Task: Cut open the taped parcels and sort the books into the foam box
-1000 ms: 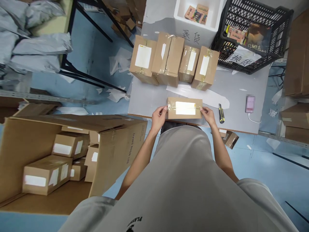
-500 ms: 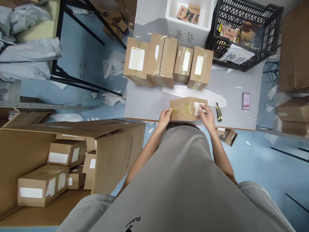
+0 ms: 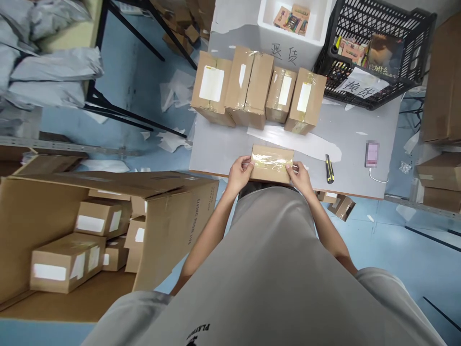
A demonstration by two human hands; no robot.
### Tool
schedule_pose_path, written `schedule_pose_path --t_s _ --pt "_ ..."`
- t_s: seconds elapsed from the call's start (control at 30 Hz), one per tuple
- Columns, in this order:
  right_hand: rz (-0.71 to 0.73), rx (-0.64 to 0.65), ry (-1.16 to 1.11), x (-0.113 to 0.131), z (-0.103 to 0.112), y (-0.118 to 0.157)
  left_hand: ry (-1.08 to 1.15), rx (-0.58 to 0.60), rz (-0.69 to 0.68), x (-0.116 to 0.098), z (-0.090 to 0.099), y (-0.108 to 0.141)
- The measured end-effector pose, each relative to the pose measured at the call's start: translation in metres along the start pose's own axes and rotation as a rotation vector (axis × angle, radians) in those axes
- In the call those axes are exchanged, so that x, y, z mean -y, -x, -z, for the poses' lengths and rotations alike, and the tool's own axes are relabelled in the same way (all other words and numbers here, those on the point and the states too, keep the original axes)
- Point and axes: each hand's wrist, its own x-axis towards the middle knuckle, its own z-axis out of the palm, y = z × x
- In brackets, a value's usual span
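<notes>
Between my two hands is a small cardboard box point(image 3: 272, 164), at the front edge of the grey table point(image 3: 216, 149). Shiny clear tape runs along its upper face. My left hand point(image 3: 242, 173) grips the box's left end, thumb on the near side. At the right end, my right hand point(image 3: 298, 176) holds it with thumb and fingers, and a bit of white shows beside those fingers. A yellow and black utility knife point(image 3: 329, 169) lies to the right of my right hand. Behind the box is a white sheet of paper point(image 3: 295, 139).
Several taped cardboard boxes point(image 3: 245, 89) stand in a row farther back. Beyond them are a white foam bin point(image 3: 295, 45) and a black plastic crate point(image 3: 378, 86). A phone point(image 3: 372, 154) on a cable lies at right. A large open carton point(image 3: 173, 226) with boxes inside stands lower left.
The small box has been turned, so its white label no longer faces up and a taped face shows. My right hand has shifted slightly left and down with it.
</notes>
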Motion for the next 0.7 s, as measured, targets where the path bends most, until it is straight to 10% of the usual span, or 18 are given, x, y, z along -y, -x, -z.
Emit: schedule_pose_path --t_s 0.47,0.7 --pt "0.017 -0.021 0.000 -0.023 0.039 -0.005 0.162 0.000 0.373 0.051 -0.028 -0.020" --pt "0.073 -0.397 0.188 -0.030 0.084 0.005 0.203 0.161 0.407 0.054 -0.062 -0.023"
